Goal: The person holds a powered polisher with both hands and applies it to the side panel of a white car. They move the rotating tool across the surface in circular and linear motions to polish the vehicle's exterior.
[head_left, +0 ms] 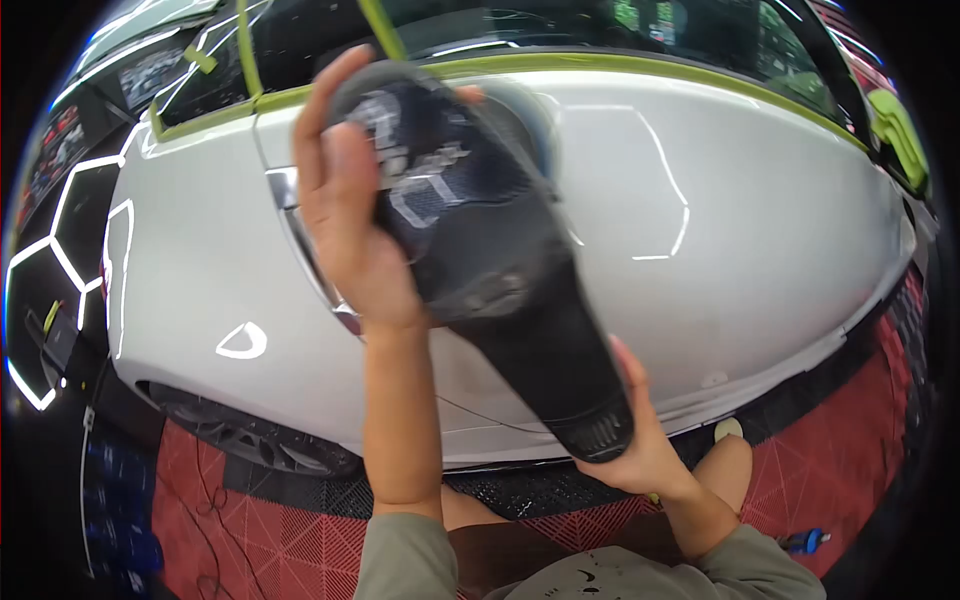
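Note:
A black handheld polishing machine (490, 260) is pressed head-first against the white car door (700, 250). My left hand (345, 200) wraps over the machine's rounded head, fingers curled around its top. My right hand (635, 440) grips the rear end of the machine's black body from below. The polishing pad (530, 115) under the head is mostly hidden and looks blurred.
Green masking tape (620, 68) runs along the window line above the door. A chrome door handle (290, 215) sits left of my left hand. Red floor tiles (850, 450) lie below the car, with a cable (210, 480) on them. A green cloth (900, 130) hangs at the right.

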`<state>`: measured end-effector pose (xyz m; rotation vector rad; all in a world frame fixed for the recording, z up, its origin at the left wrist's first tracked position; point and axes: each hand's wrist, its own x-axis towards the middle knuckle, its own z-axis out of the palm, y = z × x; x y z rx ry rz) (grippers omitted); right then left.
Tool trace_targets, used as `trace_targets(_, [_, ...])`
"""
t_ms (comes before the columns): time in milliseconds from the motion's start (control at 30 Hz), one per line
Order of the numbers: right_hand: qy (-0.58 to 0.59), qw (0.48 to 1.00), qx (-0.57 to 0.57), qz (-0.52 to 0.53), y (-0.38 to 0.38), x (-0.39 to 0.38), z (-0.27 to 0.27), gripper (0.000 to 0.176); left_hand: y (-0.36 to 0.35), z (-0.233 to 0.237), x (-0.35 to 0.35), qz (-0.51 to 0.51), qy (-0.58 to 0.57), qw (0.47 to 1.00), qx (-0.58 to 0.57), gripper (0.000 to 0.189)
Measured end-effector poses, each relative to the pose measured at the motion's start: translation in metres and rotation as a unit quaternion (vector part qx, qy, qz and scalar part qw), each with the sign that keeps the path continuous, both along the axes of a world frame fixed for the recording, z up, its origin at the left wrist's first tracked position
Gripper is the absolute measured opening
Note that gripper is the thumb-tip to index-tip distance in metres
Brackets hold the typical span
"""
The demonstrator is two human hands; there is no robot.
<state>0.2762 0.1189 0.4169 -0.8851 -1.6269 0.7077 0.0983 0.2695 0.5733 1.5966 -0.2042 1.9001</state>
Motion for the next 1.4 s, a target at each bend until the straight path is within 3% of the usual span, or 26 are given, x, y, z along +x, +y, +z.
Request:
trace_targets(33, [-0.012, 1.000, -0.007, 0.004, 0.002, -0.006, 0.005, 0.110, 0.003, 0.000, -0.009, 0.006, -0.004, 1.000, -0.001, 0.053])
trace_targets(100, [-0.020, 1.000, -0.022, 0.004, 0.002, -0.007, 0.011, 0.109, 0.006, -0.002, -0.015, -0.093, -0.074, 0.993, -0.012, 0.051])
trace_targets(167, [-0.020, 0.999, -0.030, 0.018, 0.005, -0.006, 0.014, 0.108, 0.005, 0.004, -0.014, -0.036, -0.037, 0.999, -0.003, 0.053])
trace_targets(233, [-0.010, 0.999, -0.039, 0.019, 0.003, 0.008, 0.015, 0.108, 0.007, 0.003, -0.008, -0.108, -0.045, 0.993, -0.029, 0.053])
trace_targets(333, [-0.007, 0.999, -0.047, 0.015, -0.004, 0.027, 0.018, 0.108, 0.004, 0.003, 0.016, -0.098, -0.038, 0.994, -0.022, 0.052])
trace_targets(500, [0.042, 0.998, -0.046, -0.008, -0.029, 0.086, 0.018, 0.107, -0.014, 0.013, 0.097, -0.102, -0.018, 0.995, -0.013, 0.052])
trace_targets(533, [0.053, 0.998, -0.042, -0.011, -0.034, 0.101, 0.018, 0.107, -0.015, 0.016, 0.116, -0.064, -0.001, 0.998, 0.008, 0.050])
trace_targets(667, [-0.011, 0.997, 0.022, -0.073, -0.052, 0.167, 0.006, 0.109, -0.025, 0.025, 0.203, -0.063, 0.001, 0.998, 0.025, 0.035])
trace_targets(700, [0.016, 0.996, -0.020, -0.085, -0.059, 0.183, 0.004, 0.110, -0.027, 0.027, 0.223, -0.044, 0.001, 0.999, 0.020, 0.032])
trace_targets(733, [0.043, 0.993, -0.060, -0.097, -0.067, 0.197, 0.002, 0.110, -0.035, 0.028, 0.240, -0.111, 0.045, 0.992, 0.027, 0.040])
trace_targets(767, [0.069, 0.987, -0.098, -0.108, -0.074, 0.212, 0.000, 0.110, -0.032, 0.029, 0.261, -0.114, 0.039, 0.992, 0.044, 0.038])
trace_targets(833, [0.137, 0.971, -0.151, -0.125, -0.087, 0.257, -0.005, 0.103, -0.041, 0.031, 0.325, -0.189, 0.035, 0.981, -0.008, 0.032])
trace_targets(900, [0.182, 0.955, -0.190, -0.138, -0.096, 0.286, -0.012, 0.091, -0.063, 0.037, 0.360, -0.164, 0.062, 0.984, -0.023, 0.032])
trace_targets(933, [0.189, 0.956, -0.175, -0.142, -0.097, 0.300, -0.015, 0.082, -0.053, 0.039, 0.385, -0.059, 0.045, 0.995, 0.062, 0.033])
trace_targets(1000, [0.202, 0.958, -0.144, -0.147, -0.096, 0.324, -0.020, 0.064, -0.048, 0.048, 0.423, 0.032, 0.040, 0.991, 0.123, 0.034])
trace_targets(1033, [0.218, 0.955, -0.140, -0.147, -0.096, 0.329, -0.017, 0.056, -0.052, 0.044, 0.433, 0.044, 0.063, 0.994, 0.079, 0.032])
trace_targets(1133, [0.250, 0.947, -0.136, -0.151, -0.100, 0.337, -0.013, 0.034, -0.072, 0.046, 0.442, -0.001, 0.106, 0.994, 0.001, 0.032])
trace_targets(1400, [0.198, 0.958, -0.128, -0.164, -0.083, 0.290, -0.004, 0.027, -0.061, 0.055, 0.374, -0.051, 0.117, 0.991, -0.027, 0.032])
